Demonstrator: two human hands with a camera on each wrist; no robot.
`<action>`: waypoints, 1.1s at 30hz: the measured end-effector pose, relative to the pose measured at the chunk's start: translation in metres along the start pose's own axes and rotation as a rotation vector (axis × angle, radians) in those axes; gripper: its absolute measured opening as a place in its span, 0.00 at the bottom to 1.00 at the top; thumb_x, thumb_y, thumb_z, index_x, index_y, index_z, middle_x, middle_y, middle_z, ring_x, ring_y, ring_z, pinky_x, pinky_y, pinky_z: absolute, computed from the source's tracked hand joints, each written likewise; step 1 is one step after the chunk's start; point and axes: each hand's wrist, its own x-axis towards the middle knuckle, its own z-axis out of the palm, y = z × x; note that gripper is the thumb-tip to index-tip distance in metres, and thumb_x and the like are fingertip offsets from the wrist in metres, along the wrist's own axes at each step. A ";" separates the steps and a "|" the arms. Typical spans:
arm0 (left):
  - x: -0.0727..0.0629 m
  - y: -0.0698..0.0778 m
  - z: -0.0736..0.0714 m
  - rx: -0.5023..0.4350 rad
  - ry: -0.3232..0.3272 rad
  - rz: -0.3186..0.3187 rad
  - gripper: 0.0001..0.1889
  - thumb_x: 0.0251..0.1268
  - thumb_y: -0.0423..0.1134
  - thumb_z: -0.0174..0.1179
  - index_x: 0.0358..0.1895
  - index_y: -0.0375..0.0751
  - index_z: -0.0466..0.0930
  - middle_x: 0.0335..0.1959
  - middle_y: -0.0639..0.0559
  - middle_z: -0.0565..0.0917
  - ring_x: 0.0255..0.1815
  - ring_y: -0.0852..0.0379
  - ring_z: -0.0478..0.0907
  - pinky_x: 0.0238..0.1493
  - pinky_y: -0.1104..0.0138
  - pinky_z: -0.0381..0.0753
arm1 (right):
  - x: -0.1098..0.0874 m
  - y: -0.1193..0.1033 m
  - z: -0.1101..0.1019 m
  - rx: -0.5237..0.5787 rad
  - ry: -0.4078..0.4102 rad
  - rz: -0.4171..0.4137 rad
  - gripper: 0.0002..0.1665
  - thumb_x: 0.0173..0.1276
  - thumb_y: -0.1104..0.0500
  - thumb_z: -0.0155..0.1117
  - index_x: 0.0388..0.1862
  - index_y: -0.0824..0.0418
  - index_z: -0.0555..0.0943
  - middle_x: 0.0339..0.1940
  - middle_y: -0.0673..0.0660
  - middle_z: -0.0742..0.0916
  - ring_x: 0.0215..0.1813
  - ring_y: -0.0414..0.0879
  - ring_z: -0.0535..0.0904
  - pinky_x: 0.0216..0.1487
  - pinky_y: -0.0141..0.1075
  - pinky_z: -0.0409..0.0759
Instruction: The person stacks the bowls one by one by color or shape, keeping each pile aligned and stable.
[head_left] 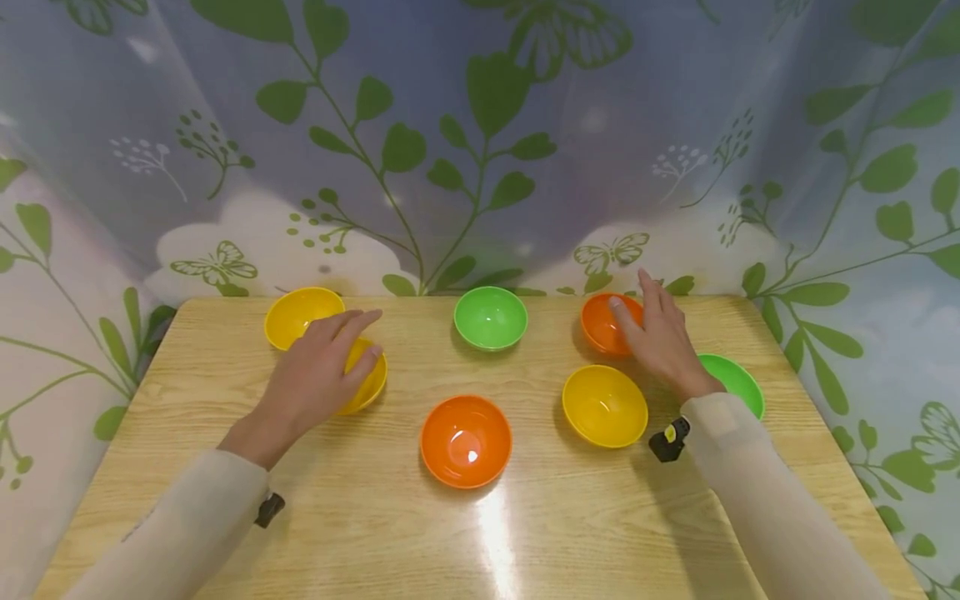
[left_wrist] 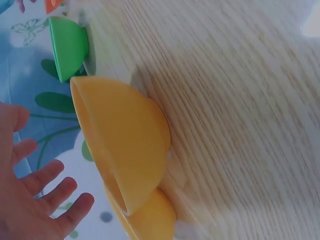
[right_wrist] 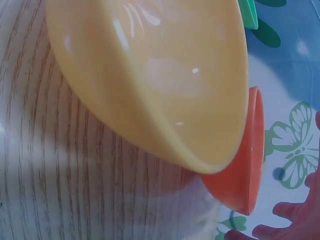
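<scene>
My left hand (head_left: 318,367), fingers spread, is over the nearer of two yellow bowls at the left; this nearer bowl (head_left: 371,383) is partly hidden by it. In the left wrist view the fingers stay apart from that yellow bowl (left_wrist: 125,135). The other yellow bowl (head_left: 300,312) sits behind it at the back edge. Over at the right, my right hand (head_left: 663,337) is beside the back orange bowl (head_left: 600,321), its thumb overlapping the rim in the head view. The right wrist view shows loose fingers (right_wrist: 287,212) apart from the orange bowl (right_wrist: 240,170). Neither hand holds anything.
A green bowl (head_left: 491,318) stands at the back middle. In front are an orange bowl (head_left: 450,450) and a yellow bowl (head_left: 603,406). Another green bowl (head_left: 735,383) is partly behind the right wrist. A patterned curtain (head_left: 450,167) hangs behind the wooden table (head_left: 360,525).
</scene>
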 end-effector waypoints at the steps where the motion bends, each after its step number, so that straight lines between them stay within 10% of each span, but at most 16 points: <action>1: 0.000 0.002 0.000 -0.001 -0.002 0.000 0.30 0.88 0.51 0.52 0.85 0.47 0.65 0.81 0.37 0.72 0.79 0.30 0.69 0.79 0.33 0.70 | 0.000 0.000 0.000 0.004 0.001 0.004 0.53 0.86 0.28 0.39 0.94 0.52 0.34 0.93 0.69 0.45 0.89 0.77 0.40 0.85 0.78 0.45; 33: -0.027 0.033 0.020 -0.165 -0.084 0.003 0.24 0.84 0.48 0.60 0.77 0.48 0.76 0.79 0.44 0.76 0.80 0.38 0.71 0.80 0.39 0.73 | 0.006 0.014 0.005 0.121 -0.099 0.089 0.52 0.89 0.32 0.35 0.92 0.57 0.29 0.92 0.73 0.45 0.90 0.75 0.44 0.87 0.74 0.45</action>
